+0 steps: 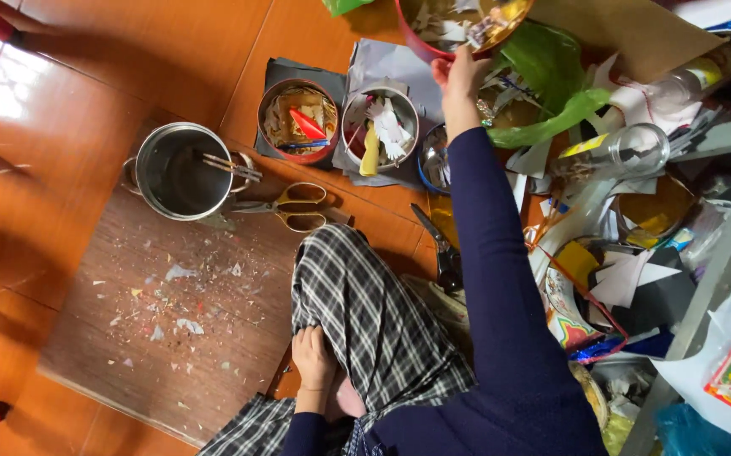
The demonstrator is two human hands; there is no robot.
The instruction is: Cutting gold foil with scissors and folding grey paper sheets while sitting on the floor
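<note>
The right hand (460, 78) reaches forward, its fingers curled over the rim of a red bowl (420, 38) (filled with paper scraps) at the upper edge of the view. The left hand (313, 359) rests on the plaid trouser leg (365, 312), fingers pressed together, holding nothing. Gold-handled scissors (294, 205) lie on the wooden board (129, 338) beside a steel pot (180, 171).

A round red bowl (433, 38) sits at the far edge of the floor, partly cut off by the picture's top. It holds paper scraps and a shiny gold piece, and fingers grip its near rim, tilting it slightly.
</note>
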